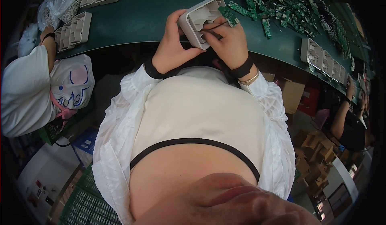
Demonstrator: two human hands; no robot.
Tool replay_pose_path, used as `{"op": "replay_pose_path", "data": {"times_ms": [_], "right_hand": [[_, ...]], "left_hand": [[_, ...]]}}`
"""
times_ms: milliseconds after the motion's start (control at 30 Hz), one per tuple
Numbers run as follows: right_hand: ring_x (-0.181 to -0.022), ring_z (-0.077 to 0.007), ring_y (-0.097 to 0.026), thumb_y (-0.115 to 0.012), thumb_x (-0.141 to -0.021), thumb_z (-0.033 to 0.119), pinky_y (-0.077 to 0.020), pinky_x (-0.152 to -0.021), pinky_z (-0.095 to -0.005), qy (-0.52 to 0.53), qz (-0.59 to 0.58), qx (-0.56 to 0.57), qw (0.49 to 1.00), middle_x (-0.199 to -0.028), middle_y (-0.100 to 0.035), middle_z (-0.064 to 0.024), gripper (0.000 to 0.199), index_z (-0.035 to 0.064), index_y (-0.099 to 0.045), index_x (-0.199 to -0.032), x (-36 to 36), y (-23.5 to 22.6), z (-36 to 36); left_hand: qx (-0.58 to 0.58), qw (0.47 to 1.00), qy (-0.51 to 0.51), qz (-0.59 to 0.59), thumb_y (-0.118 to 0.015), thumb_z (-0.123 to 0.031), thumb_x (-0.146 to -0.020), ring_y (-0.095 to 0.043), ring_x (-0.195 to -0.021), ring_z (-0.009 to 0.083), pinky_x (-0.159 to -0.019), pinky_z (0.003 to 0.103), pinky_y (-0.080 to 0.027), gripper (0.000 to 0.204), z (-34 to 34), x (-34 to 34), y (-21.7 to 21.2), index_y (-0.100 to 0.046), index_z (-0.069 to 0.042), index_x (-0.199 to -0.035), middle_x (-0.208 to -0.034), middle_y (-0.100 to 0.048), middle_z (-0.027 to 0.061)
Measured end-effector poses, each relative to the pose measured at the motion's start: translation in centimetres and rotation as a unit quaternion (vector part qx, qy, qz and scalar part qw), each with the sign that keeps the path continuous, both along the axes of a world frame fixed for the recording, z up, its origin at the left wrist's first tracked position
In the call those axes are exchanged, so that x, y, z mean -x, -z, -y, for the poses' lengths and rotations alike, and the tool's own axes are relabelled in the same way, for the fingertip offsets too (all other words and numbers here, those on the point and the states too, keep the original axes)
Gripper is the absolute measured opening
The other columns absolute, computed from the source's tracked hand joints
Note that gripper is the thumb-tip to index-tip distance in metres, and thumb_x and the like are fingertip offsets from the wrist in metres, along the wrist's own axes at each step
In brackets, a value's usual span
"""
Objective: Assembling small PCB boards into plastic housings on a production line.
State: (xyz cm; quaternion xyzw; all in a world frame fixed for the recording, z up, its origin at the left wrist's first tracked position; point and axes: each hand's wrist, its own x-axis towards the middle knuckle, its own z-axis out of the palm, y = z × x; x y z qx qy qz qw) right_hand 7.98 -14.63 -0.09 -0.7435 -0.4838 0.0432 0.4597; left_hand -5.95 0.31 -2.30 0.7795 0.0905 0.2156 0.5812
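Note:
My left hand (pixel 173 44) is wrapped round the outer side of a white plastic housing (pixel 200 12), its thumb along the near edge. The housing is tilted, its hollow inner side facing up, with ribs and rounded walls inside. My right hand (pixel 229 42) reaches over its right edge, fingers pinched at the cavity on a thin dark wire (pixel 219 25). A small green circuit board (pixel 228 16) sticks out above the right fingers, over the housing's right rim. Whether the wire joins this board I cannot tell; the right fingertips are partly hidden.
Loose green circuit boards (pixel 283 4) are heaped at the far right of the green table (pixel 148 16). More white housings (pixel 321 58) stand in a row at right, others (pixel 74 31) at left near plastic bags (pixel 60 4). People work at both sides; cardboard (pixel 315 152) lies below right.

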Motion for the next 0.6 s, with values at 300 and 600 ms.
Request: {"op": "replay_pose_path", "data": {"times_ms": [300,600], "right_hand": [[-0.091,-0.0306,-0.069,-0.081,-0.08,0.005,-0.0547,-0.079,-0.0366,0.088,0.043,-0.051,0.994,-0.103,-0.072,-0.0125,0.022,0.0035,-0.075,-0.101,-1.1,1.2,2.2],[-0.095,-0.0308,-0.069,-0.082,-0.077,0.002,-0.0545,-0.084,-0.0398,0.055,0.02,-0.11,0.992,-0.105,-0.071,-0.011,0.033,0.0062,-0.073,-0.108,-2.6,0.8,2.4]], "left_hand": [[-0.052,0.998,0.003,-0.047,-0.094,-0.005,-0.067,-0.057,-0.129,0.0287,-0.102,0.039,-0.055,0.109,-1.4,0.5,-0.7,-0.029,-0.007,-0.154,-0.15,-0.042,0.0161],[-0.056,0.994,0.0,-0.091,-0.095,-0.011,-0.064,-0.068,-0.105,0.0273,-0.091,0.036,-0.057,0.109,-1.9,0.6,-1.3,-0.032,-0.006,-0.154,-0.145,-0.048,0.0192]]}}
